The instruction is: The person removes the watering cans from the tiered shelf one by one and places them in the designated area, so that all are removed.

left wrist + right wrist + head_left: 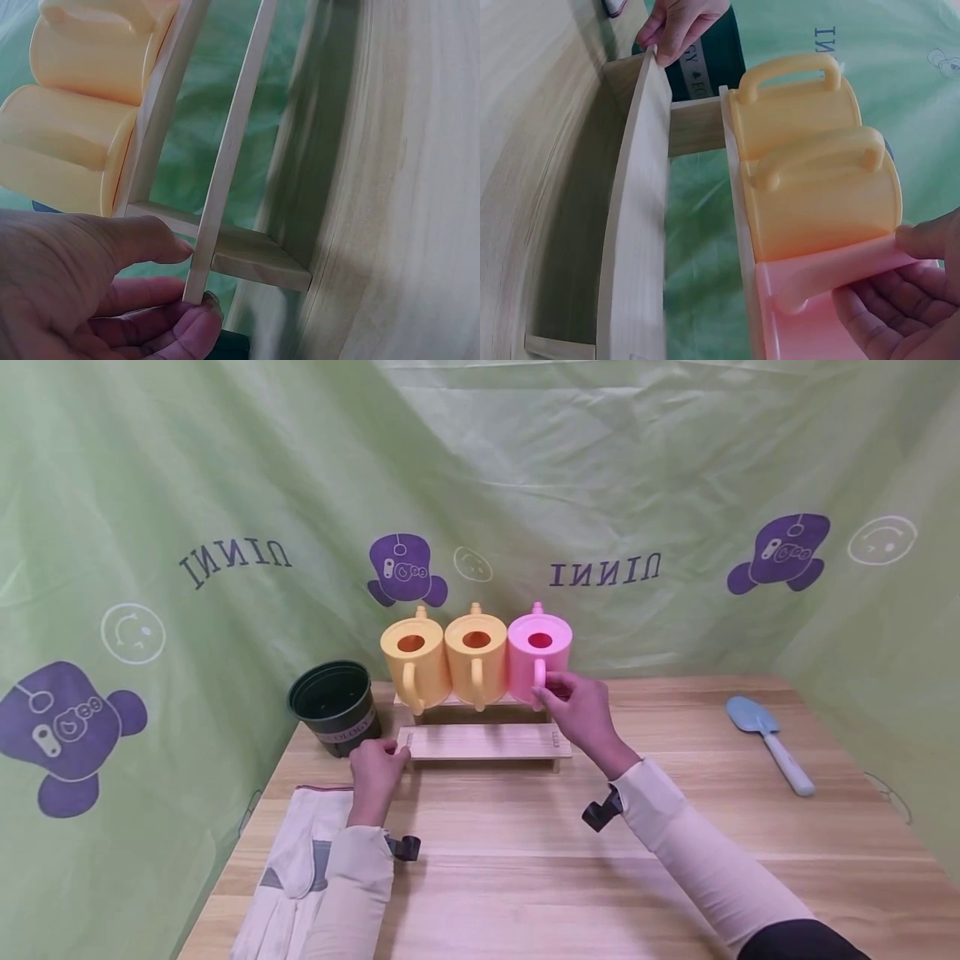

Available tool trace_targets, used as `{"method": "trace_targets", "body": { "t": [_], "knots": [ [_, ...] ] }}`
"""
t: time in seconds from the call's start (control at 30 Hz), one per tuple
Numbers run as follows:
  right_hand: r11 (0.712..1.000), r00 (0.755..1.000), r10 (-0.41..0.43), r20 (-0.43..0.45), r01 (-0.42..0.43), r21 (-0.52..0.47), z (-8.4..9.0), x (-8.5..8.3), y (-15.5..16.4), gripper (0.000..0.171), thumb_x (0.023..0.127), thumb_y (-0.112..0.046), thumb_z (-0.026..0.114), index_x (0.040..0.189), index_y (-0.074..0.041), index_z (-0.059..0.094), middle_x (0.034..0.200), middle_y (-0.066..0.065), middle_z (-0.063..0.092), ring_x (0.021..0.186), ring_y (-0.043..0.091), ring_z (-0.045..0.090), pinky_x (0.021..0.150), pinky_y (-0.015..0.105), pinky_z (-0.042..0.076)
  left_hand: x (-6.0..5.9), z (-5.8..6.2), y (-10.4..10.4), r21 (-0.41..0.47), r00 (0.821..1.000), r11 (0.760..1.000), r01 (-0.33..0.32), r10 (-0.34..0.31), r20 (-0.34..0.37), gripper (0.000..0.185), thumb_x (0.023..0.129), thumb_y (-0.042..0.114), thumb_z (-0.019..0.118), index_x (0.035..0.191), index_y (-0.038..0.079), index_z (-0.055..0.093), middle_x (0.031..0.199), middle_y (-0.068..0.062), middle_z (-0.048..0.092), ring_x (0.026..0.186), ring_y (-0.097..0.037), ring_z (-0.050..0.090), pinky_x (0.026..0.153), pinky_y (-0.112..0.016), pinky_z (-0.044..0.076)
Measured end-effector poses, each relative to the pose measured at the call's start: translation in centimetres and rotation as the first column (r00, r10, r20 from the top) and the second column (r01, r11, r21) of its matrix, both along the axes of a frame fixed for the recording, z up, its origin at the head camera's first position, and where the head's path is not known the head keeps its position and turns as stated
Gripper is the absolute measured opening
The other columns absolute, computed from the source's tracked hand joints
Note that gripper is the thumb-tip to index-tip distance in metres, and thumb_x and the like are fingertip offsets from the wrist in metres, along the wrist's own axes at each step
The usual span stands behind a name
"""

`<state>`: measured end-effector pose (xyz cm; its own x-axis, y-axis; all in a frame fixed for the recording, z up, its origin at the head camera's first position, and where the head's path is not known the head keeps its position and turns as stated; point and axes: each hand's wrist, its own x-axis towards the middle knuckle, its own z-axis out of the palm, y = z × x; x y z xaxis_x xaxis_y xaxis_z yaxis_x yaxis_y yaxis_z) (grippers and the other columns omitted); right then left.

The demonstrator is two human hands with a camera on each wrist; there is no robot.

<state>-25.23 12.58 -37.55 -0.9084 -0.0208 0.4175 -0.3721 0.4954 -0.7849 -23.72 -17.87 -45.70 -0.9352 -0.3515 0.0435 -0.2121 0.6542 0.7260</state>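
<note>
Two yellow watering cans (414,662) and a pink watering can (551,641) stand side by side on the upper step of a small wooden stand (480,742). With thumb and fingers, my right hand (587,714) holds the handle of the pink can, as the right wrist view also shows. My left hand (375,777) pinches the left end of the stand's lower board (232,142), thumb above and fingers below. Beside that hand is a dark green plant pot (339,727) with a lettered band.
A pair of whitish-grey gloves (281,877) lies at the front left of the wooden table (525,893), partly under the left forearm. On the right lies a small trowel (772,743) with a blue blade. A green printed curtain (495,468) hangs close behind and at the sides.
</note>
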Motion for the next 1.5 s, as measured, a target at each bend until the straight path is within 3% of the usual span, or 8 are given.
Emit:
{"method": "trace_targets", "body": {
  "t": [0.47,0.7,0.83,1.03,1.3,1.5],
  "knots": [
    [0.997,0.998,-0.061,-0.016,0.06,-0.052,0.1,1.1,1.5,0.031,0.08,-0.013,0.07,0.108,-0.002,0.066,0.096,0.015,0.068,0.087,0.022,0.066,0.069,0.025,0.052,-0.3,0.1,0.3,0.003,1.0,1.0,-0.009,0.009,0.021,0.024,0.077,0.019,0.069,0.094,0.003,0.071,0.092,-0.014,0.065,0.09,-0.029,0.047,0.077,-0.04,0.04],
    [0.991,0.991,-0.133,0.006,0.133,-0.027,0.9,2.0,4.9,0.035,0.079,-0.015,0.071,0.111,-0.003,0.065,0.1,0.017,0.067,0.09,0.025,0.066,0.067,0.023,0.051,-0.3,0.1,0.4,0.014,0.999,1.0,-0.004,0.003,0.051,0.022,0.078,0.019,0.068,0.093,0.004,0.072,0.089,-0.012,0.064,0.09,-0.028,0.047,0.072,-0.037,0.039],
    [0.981,0.981,-0.191,-0.016,0.192,0.004,0.8,2.3,6.9,0.033,0.079,-0.015,0.071,0.109,-0.003,0.066,0.097,0.016,0.068,0.087,0.024,0.066,0.064,0.017,0.05,-0.2,0.1,0.3,-0.016,1.0,1.0,0.0,0.0,0.03,0.015,0.077,0.019,0.068,0.081,0.005,0.072,0.079,-0.012,0.061,0.087,-0.029,0.045,0.069,-0.036,0.036],
    [0.978,0.978,-0.207,-0.016,0.207,0.014,-0.5,2.5,8.5,0.029,0.08,-0.01,0.069,0.107,-0.001,0.066,0.095,0.017,0.068,0.086,0.024,0.065,0.065,0.014,0.048,-0.1,0.4,0.2,-0.039,1.0,0.999,-0.015,0.016,0.017,0.013,0.076,0.017,0.067,0.07,0.006,0.069,0.071,-0.011,0.056,0.082,-0.028,0.043,0.064,-0.034,0.033],
    [0.973,0.973,-0.228,0.026,0.227,0.033,-2.4,2.9,9.4,0.03,0.078,-0.01,0.071,0.106,0.0,0.067,0.094,0.017,0.068,0.087,0.026,0.065,0.066,0.016,0.049,-0.2,0.6,0.3,-0.01,0.999,1.0,-0.024,0.024,0.043,0.013,0.076,0.018,0.067,0.076,0.005,0.07,0.077,-0.012,0.057,0.086,-0.028,0.044,0.066,-0.035,0.035],
    [0.97,0.967,-0.244,0.073,0.242,0.037,-4.4,2.7,9.5,0.031,0.078,-0.012,0.072,0.106,-0.002,0.067,0.094,0.016,0.068,0.089,0.025,0.065,0.067,0.022,0.05,-0.3,0.8,0.5,-0.006,0.999,1.0,-0.021,0.021,0.044,0.014,0.077,0.018,0.067,0.071,0.005,0.068,0.066,-0.01,0.056,0.082,-0.027,0.045,0.062,-0.034,0.034]
  ]
}}
